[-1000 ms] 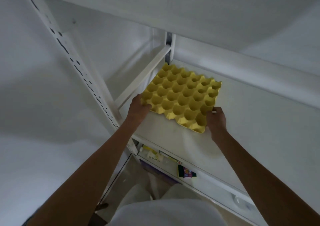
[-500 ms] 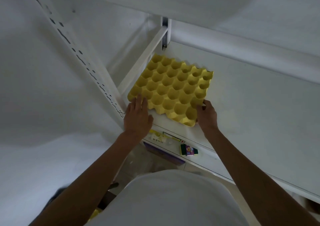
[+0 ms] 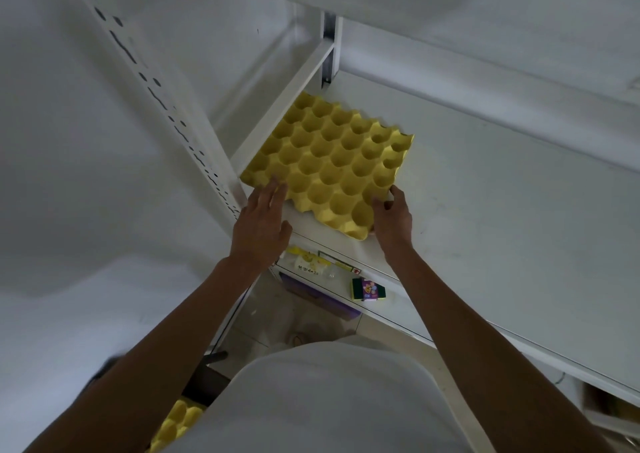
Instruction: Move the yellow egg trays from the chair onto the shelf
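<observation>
A yellow egg tray [image 3: 332, 165] lies flat on the white shelf [image 3: 485, 189], in its left back corner beside the slotted upright. My left hand [image 3: 261, 224] has straight fingers whose tips touch the tray's near left corner. My right hand [image 3: 393, 218] has its fingers curled round the tray's near right corner. Another yellow egg tray [image 3: 176, 425] shows at the bottom left, below my arm and mostly hidden by my white shirt.
A white slotted upright post [image 3: 166, 106] stands left of the tray and a shelf board runs overhead. On the lower shelf sit a packet with yellow print [image 3: 308, 265] and a green-edged sponge pack [image 3: 367, 289]. A white wall fills the left.
My left hand has let go of the tray's corner and now lies flat with straight fingers. The tray sits a little further left and back, and my view has tilted down.
</observation>
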Demonstrator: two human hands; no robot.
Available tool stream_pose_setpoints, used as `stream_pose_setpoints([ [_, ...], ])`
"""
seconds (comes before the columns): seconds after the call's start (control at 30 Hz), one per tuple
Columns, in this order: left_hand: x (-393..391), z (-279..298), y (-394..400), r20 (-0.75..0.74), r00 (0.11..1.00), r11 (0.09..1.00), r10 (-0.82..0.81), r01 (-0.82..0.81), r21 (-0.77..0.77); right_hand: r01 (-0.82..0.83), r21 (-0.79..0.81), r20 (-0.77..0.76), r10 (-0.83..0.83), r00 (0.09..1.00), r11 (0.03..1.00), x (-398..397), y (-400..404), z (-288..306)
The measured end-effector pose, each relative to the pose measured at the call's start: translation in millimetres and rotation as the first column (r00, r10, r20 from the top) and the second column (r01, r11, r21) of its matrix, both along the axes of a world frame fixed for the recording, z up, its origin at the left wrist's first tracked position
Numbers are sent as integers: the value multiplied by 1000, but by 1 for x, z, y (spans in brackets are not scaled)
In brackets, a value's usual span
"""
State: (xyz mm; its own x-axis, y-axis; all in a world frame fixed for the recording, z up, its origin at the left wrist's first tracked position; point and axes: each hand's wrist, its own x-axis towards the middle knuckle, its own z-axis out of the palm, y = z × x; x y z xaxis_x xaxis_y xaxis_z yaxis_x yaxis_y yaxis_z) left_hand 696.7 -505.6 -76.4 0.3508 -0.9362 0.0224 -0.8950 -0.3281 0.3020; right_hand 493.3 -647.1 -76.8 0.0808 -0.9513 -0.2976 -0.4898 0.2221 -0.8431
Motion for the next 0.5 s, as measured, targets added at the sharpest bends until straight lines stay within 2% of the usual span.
stream_pose_setpoints([
  [0.17,8,-2,0,-27,997,998,66,-66,0,-76,17,-60,77,995,997,17,5,3],
  [0.3,18,-2,2,37,999,999,-6,4,36,-114,45,-54,117,992,992,21,13,2],
  [0.5,20,-3,3,17,1000,995,-25,23,95,-143,15,-124,144,982,990,17,6,4],
])
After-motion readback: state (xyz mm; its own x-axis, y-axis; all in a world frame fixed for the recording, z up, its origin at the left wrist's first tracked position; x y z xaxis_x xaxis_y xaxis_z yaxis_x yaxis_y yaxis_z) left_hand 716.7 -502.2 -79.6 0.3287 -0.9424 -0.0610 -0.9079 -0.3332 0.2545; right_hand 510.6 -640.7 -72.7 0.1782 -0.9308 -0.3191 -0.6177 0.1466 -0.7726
